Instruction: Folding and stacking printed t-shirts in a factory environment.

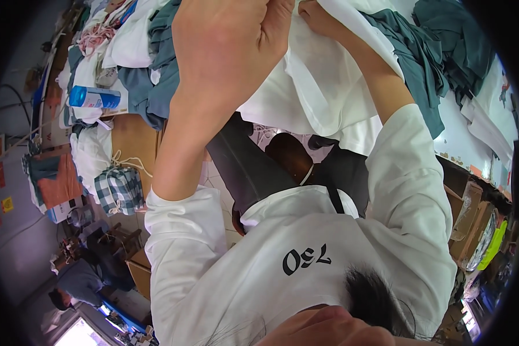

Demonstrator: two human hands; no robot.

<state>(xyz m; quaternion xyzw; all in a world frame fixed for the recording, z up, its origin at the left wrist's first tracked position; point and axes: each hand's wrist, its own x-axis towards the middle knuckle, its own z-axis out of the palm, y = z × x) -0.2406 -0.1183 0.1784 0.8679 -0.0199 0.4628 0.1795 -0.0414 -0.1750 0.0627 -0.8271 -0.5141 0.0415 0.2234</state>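
Observation:
My left hand (pixel 225 52) is raised large and close at the top edge, with its fingers curled in. Its fingertips are partly cut off by the frame, so what they hold, if anything, is hidden. White cloth (pixel 311 86) hangs in folds over the near edge of the table and down above my lap. Farther off, my right hand (pixel 322 18) lies on this cloth with its fingers bent closed at a fold. A strip of the white cloth runs along my right forearm.
Dark green cloth (pixel 412 52) lies heaped on the right; more green and white garments pile up on the left. A blue and white can (pixel 94 97) lies by the left pile. A checked cloth bundle (pixel 120 189) hangs below. Cardboard boxes (pixel 470 222) stand at right. Another person (pixel 83 285) sits at lower left.

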